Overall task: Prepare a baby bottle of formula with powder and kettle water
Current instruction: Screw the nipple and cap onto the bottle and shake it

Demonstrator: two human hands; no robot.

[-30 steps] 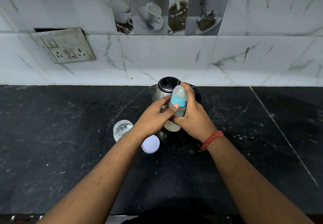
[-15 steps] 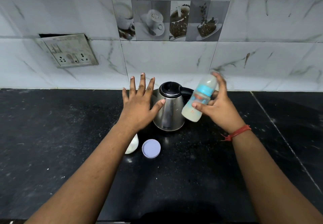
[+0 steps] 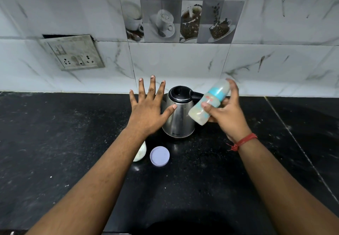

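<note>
My right hand (image 3: 226,113) grips the baby bottle (image 3: 209,102), a clear bottle with a blue collar and milky liquid inside, tilted with its capped top up and to the right, in front of the kettle's right side. A steel kettle (image 3: 178,117) with a black lid stands on the black counter (image 3: 55,143). My left hand (image 3: 148,110) hovers flat with fingers spread, just left of the kettle, thumb near its wall. Under my left forearm a powder jar (image 3: 140,153) is partly hidden. Its lilac lid (image 3: 159,156) lies beside it.
A marble-tiled wall with a socket plate (image 3: 72,53) rises behind the counter. A seam in the counter (image 3: 302,152) runs diagonally on the right.
One second ago both hands held the bottle together in front of the kettle. Since then my left hand let go and spread open, and my right hand lifted the bottle to the right and tilted it.
</note>
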